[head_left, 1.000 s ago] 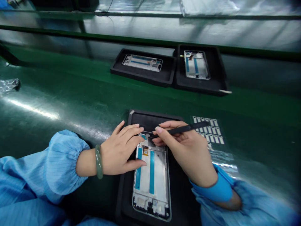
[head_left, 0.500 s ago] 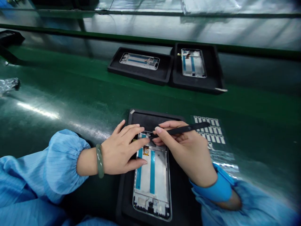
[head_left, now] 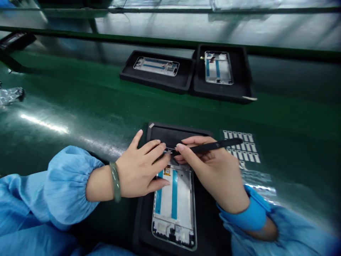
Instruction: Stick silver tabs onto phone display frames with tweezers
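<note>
Here, a phone frame point(head_left: 183, 199) is lying in a black foam tray point(head_left: 181, 133), right in front of the person on the green table point(head_left: 80, 110). Two blue strips point(head_left: 174, 195) are running down its silvery inside. The left hand point(head_left: 142, 167) is staying loose, and its fingers are spreading over the top left part of the frame. The right hand point(head_left: 213, 174) is pinching a thin black tool point(head_left: 221, 144) between thumb and fingers. The tool's tip is pointing at the top of the frame, but fingers are hiding it, so I can't really tell if it is touching. A green bangle point(head_left: 115, 181) is circling the left wrist, and a blue band point(head_left: 247, 213) is hugging the right one. Just past the right hand, a sheet of white stickers point(head_left: 246, 157) is lying flat. Farther back, two more black trays point(head_left: 157, 83) are sitting side by side, and each is holding another phone frame point(head_left: 225, 71).
</note>
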Tool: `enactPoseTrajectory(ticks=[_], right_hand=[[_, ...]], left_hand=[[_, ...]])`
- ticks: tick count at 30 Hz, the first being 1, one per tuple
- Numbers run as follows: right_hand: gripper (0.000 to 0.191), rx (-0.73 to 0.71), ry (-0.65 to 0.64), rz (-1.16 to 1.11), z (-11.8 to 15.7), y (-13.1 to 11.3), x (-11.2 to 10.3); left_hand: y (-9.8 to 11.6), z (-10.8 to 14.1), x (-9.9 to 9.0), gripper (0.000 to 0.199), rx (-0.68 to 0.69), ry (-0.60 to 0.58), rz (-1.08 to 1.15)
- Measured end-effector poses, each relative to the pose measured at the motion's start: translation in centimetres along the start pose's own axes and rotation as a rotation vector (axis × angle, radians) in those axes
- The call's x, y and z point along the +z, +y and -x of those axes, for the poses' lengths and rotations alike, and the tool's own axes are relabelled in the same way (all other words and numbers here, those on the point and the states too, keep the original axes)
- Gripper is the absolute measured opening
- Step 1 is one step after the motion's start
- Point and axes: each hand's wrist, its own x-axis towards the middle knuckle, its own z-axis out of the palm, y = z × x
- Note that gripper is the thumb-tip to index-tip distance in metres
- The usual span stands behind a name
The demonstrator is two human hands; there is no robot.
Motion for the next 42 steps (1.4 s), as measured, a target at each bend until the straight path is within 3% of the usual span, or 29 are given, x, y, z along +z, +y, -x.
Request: enactPoseTrajectory(ticks=[8,16,42], right_hand=[[0.026,-0.021,0.143,-0.090,-0.3,0.1,-0.6],[0.024,-0.031,-0.092,-0.136,-1.5,0.0,-0.8],[0.014,-0.131,-0.082,0.065,-1.2,-0.1,-0.7]], left_hand=[[0.5,-0.2,-0.1,0.052,-0.022,-0.009,-0.061],[0.4,0.0,0.5,0.052,-0.068,0.013,0.028],[0.5,0.0,0.6,0.055,-0.062,0.007,0.029]])
